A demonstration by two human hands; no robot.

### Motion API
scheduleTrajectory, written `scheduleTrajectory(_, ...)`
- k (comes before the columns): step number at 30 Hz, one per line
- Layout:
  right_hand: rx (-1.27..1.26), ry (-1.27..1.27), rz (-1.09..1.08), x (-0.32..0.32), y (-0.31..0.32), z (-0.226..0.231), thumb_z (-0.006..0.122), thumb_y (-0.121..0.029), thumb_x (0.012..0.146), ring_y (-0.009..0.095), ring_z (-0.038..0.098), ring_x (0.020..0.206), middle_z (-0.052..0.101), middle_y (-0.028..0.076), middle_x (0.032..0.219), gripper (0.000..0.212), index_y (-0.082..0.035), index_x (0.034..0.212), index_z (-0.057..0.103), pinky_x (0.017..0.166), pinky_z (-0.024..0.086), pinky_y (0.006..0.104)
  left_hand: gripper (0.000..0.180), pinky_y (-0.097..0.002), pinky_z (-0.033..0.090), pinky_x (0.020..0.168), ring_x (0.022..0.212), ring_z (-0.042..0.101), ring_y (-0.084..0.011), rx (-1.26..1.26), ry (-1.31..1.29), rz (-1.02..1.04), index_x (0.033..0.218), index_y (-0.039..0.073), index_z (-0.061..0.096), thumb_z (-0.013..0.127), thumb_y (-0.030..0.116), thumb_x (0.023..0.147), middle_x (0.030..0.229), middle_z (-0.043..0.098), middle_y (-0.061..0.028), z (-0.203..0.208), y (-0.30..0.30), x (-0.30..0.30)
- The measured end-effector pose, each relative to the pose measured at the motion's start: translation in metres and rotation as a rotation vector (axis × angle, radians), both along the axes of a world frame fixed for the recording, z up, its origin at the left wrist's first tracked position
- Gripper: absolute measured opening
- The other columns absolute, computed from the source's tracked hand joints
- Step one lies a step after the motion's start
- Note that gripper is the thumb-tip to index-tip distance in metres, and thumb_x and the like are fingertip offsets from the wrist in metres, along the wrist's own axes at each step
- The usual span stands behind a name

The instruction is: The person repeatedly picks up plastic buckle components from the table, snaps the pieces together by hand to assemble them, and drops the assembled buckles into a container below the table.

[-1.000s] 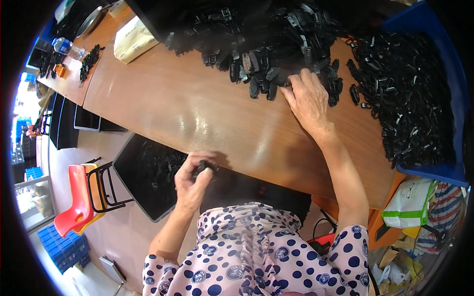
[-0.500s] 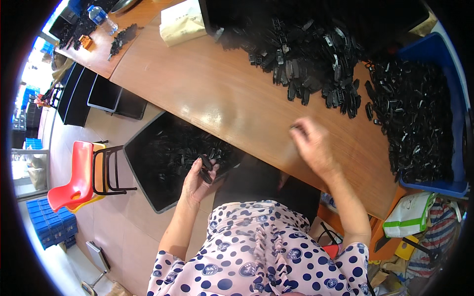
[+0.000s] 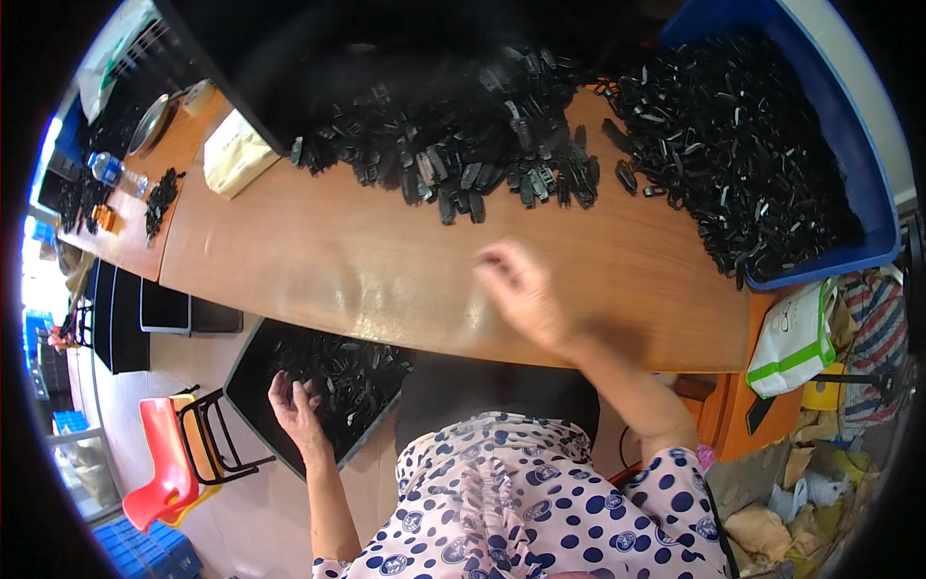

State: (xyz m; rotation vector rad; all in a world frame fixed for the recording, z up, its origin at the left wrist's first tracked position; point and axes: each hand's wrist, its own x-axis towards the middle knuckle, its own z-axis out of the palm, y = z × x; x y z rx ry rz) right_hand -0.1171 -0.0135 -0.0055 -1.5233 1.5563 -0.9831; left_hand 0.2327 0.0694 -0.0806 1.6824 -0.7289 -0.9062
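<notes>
My left hand (image 3: 297, 413) hovers over a black bin (image 3: 253, 359) below the table edge, its fingers parted and nothing visible in them. Loose black plastic pieces (image 3: 355, 381) fill that bin. Above the tabletop is my right hand (image 3: 526, 294), slightly blurred, with its fingers curled together. Something dark shows between those fingers, too unclear to name. Beyond this hand lies a heap of small elongated black plastic parts (image 3: 473, 174), some with glossy faces. A second pile of similar but thinner pieces (image 3: 762, 164) spills out of a blue bin (image 3: 873, 253) at the right.
The wooden table (image 3: 289, 246) spans the view. A large black container (image 3: 236, 72) tips toward the heap. At the left are a paper packet (image 3: 234, 154), a water bottle (image 3: 108, 169) and a red chair (image 3: 166, 463). A white-green bag (image 3: 796, 343) hangs at the table's right end.
The view has turned, shifting the table. My left hand has let go of the black plastic parts and moved over the bin. My right hand has moved left above the table.
</notes>
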Motion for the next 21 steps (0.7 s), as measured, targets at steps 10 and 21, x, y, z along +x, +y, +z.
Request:
scheduleTrajectory(10, -0.285, 0.82, -0.333, -0.228, -0.059, -0.025, 0.064, -0.016, 0.084, 0.033, 0.059, 0.089, 0.057, 0.016, 0.097, 0.028, -0.003, 0.108, 0.056, 0.076, 0.048, 0.0418, 0.023, -0.0376, 0.048, 0.079, 0.092, 0.06, -0.0328, -0.707, -0.757, -0.953, 0.098, 0.002, 0.062, 0.066, -0.001, 0.076, 0.099, 0.061, -0.0155, 0.091, -0.137, -0.207)
scheduleTrajectory(21, 0.143, -0.048, -0.262, -0.241, -0.028, -0.012, 0.053, -0.013, 0.093, 0.019, 0.061, 0.076, 0.065, 0.014, 0.083, 0.021, 0.003, 0.105, 0.06, 0.07, 0.047, 0.0309, 0.03, -0.0451, 0.035, 0.097, 0.114, 0.049, -0.0229, -0.961, -1.356, -1.276, 0.11, 0.011, 0.063, 0.06, 0.015, 0.08, 0.111, 0.056, -0.0042, 0.07, -0.244, -0.368)
